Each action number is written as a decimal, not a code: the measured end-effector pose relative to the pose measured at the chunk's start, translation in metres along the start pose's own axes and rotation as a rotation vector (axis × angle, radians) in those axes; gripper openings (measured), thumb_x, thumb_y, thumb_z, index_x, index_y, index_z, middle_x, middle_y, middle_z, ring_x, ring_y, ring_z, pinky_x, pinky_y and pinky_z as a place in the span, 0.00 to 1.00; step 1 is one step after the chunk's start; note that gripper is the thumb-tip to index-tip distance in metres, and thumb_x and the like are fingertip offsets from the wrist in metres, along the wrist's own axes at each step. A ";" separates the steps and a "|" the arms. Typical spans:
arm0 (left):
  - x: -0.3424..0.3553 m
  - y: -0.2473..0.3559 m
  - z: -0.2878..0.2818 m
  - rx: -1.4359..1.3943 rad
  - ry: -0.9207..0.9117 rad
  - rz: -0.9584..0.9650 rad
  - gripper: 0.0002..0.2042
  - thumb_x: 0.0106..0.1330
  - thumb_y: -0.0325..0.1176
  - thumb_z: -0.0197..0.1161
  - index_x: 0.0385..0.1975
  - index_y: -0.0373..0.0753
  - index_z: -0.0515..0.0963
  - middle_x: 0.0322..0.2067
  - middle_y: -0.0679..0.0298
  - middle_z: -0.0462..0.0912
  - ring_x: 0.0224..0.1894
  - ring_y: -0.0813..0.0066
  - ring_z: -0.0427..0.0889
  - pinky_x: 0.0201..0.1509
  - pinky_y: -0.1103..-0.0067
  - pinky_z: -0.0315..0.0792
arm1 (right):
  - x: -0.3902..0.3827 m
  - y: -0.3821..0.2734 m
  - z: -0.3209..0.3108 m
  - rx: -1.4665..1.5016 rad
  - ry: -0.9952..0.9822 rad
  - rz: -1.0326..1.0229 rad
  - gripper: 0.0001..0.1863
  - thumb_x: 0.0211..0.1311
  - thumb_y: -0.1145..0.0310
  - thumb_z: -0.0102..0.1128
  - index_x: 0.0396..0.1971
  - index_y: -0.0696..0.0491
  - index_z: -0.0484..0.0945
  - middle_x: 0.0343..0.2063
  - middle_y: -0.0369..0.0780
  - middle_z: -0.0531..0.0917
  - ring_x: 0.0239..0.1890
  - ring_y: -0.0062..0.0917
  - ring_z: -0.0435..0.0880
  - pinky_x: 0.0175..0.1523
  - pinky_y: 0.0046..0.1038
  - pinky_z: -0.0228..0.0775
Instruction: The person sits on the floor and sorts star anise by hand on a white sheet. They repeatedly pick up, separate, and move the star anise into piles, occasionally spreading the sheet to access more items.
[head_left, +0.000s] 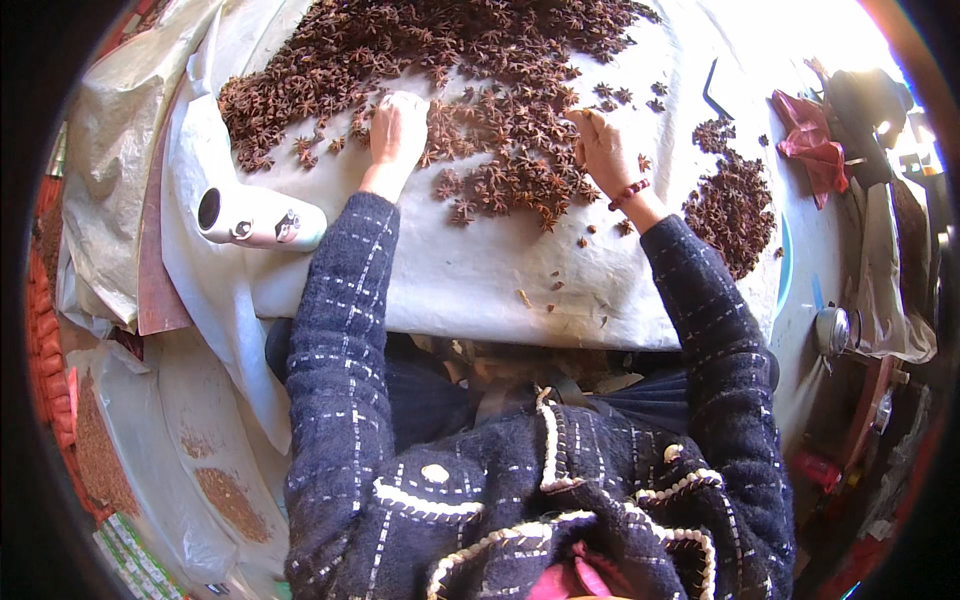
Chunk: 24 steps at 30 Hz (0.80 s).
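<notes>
A big heap of brown star anise pods (440, 60) is spread over a white sheet (480, 270) on the table. My left hand (396, 135) lies palm down on the pods at the heap's near edge, fingers together. To the right, my right hand (600, 145) rests with curled fingers among the pods; whether it pinches one I cannot tell. A red bead bracelet (629, 193) circles the right wrist. A smaller separate pile of star anise (732, 205) lies right of my right forearm. Both arms wear dark knitted sleeves.
A white cylindrical container (255, 220) lies on its side on the sheet left of my left forearm. Sacks with brown grains (100, 450) sit low at the left. A red bag (810, 140), a small metal tin (830, 328) and clutter fill the right side.
</notes>
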<state>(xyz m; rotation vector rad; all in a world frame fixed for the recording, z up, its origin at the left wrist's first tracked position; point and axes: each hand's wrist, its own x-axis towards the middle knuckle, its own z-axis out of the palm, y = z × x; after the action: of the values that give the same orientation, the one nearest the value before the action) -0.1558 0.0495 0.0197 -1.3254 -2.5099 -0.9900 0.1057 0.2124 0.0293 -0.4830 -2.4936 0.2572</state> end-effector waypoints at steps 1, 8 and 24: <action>-0.001 0.002 0.000 0.002 -0.024 -0.007 0.09 0.66 0.36 0.55 0.33 0.36 0.77 0.29 0.50 0.83 0.34 0.51 0.82 0.39 0.63 0.75 | -0.002 0.002 -0.001 -0.018 -0.125 0.080 0.12 0.67 0.71 0.50 0.45 0.54 0.78 0.29 0.42 0.84 0.30 0.27 0.84 0.34 0.30 0.73; -0.002 0.015 -0.003 -0.081 0.063 -0.058 0.06 0.69 0.38 0.55 0.35 0.44 0.71 0.20 0.53 0.80 0.26 0.51 0.82 0.28 0.61 0.74 | -0.005 -0.006 -0.062 0.716 -0.736 0.101 0.18 0.66 0.56 0.57 0.48 0.54 0.79 0.41 0.45 0.85 0.40 0.27 0.86 0.46 0.30 0.76; -0.160 0.125 -0.099 -0.433 -0.550 0.228 0.05 0.61 0.33 0.64 0.32 0.39 0.81 0.28 0.59 0.84 0.30 0.60 0.84 0.35 0.71 0.76 | 0.079 -0.047 0.061 0.022 -0.201 0.103 0.09 0.51 0.64 0.60 0.19 0.54 0.81 0.22 0.45 0.81 0.27 0.40 0.79 0.36 0.39 0.72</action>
<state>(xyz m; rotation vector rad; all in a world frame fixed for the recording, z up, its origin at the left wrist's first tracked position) 0.0207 -0.0710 0.0932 -2.2222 -2.4819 -1.3090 -0.0038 0.1961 0.0332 -0.6035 -2.6604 0.3907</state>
